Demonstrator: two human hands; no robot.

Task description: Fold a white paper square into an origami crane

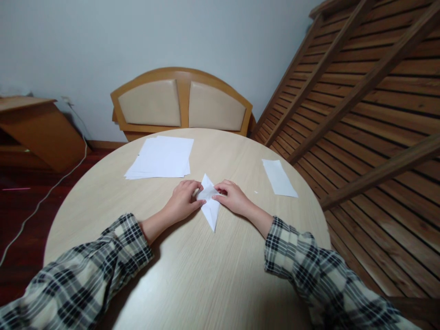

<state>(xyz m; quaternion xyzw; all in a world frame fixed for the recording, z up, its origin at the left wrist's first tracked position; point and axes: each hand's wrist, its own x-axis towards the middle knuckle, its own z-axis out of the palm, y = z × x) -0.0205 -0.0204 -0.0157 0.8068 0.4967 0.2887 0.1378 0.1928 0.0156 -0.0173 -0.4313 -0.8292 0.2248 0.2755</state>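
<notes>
A piece of white folded paper (211, 208), shaped like a long diamond, lies at the middle of the round table with one tip pointing towards me. My left hand (185, 197) pinches its left corner between thumb and fingers. On the opposite side, my right hand (232, 196) grips the right corner the same way, its thumb on the top face. The paper's far tip shows between the two hands. The fingers under the side corners are partly hidden.
A stack of white sheets (165, 158) lies on the table (192, 275) at the back left. A paper strip (279, 178) rests at the right, with a tiny scrap nearby. Behind the table stands a padded headboard (184, 103); wooden slats (360, 114) lean at the right.
</notes>
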